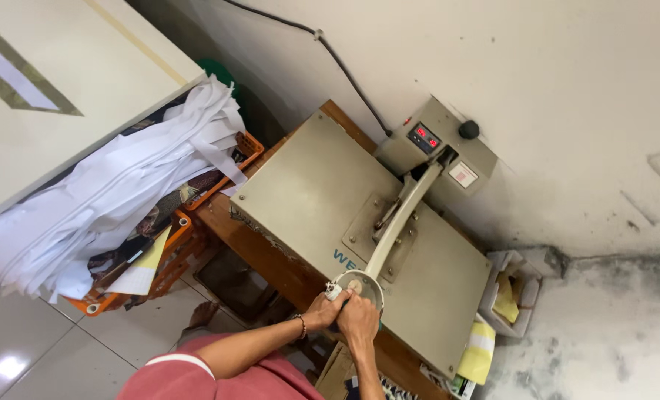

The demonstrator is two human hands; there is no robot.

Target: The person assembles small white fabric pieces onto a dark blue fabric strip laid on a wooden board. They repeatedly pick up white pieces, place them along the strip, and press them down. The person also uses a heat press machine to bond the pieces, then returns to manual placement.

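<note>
Both hands on press handle
Left hand (322,311) and right hand (358,318) clamped together around the heat press handle (359,285) (fingers fully curled).

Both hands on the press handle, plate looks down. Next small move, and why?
Probably lift the handle up: the left hand and right hand both grip its end, and the top plate lies flat and closed on the wooden table.

Bare forearms, both hands uncovered: left hand (322,311), right hand (358,320). Thin dark beaded bracelet (300,324) around the left wrist. Short-sleeved reddish-pink shirt (196,378) with a white band edging the sleeve. Bare foot (202,314) on the tiled floor, no shoe.
</note>
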